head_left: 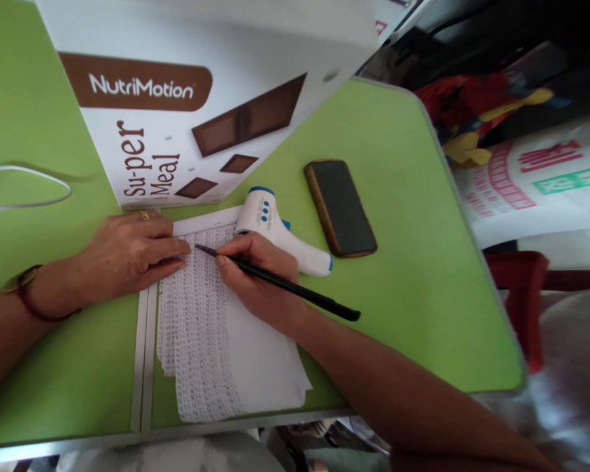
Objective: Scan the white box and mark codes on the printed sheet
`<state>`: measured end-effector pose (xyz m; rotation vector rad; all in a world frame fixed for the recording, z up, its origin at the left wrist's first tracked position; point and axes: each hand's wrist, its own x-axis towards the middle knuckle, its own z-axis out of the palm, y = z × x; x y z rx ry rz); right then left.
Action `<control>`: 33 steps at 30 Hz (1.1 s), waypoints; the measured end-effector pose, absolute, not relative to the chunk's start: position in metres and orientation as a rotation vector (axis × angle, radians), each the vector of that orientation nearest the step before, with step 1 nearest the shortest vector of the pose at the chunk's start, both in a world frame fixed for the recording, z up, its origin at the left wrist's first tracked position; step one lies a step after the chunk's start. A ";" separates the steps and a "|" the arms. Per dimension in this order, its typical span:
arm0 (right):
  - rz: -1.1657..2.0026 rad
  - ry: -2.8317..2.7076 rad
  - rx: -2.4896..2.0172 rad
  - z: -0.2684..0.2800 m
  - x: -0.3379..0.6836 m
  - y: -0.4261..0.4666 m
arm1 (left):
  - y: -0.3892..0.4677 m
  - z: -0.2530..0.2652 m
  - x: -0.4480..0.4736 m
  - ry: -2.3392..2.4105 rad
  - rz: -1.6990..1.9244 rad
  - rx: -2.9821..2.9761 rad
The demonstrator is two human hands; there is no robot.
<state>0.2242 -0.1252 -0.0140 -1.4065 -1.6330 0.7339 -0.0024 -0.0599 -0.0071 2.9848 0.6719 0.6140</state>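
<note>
My right hand [260, 272] pinches a black pen [295, 286], its tip on or just above a sheet of paper [201, 328] covered in rows of small handwriting. Further sheets lie under this one, their edges showing. The lower right part of the paper is blank. My left hand [137, 252] rests flat with fingers stretched out, the fingertips on the paper's upper left edge. A white infrared thermometer [280, 233] with blue buttons lies on the paper's top right, just beyond my right hand.
A large white box [167, 39] printed "NutriMotion" stands at the back of the green folding table [423, 295]. To the right lies a phone [343, 206] in a brown case. A white cable [29, 172] curves at the left. A printed sack [541, 177] and red chair [526, 295] are past the right edge.
</note>
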 end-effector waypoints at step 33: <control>0.747 -1.606 -1.413 -0.011 0.224 -0.125 | -0.059 -0.008 -0.002 0.676 0.622 2.970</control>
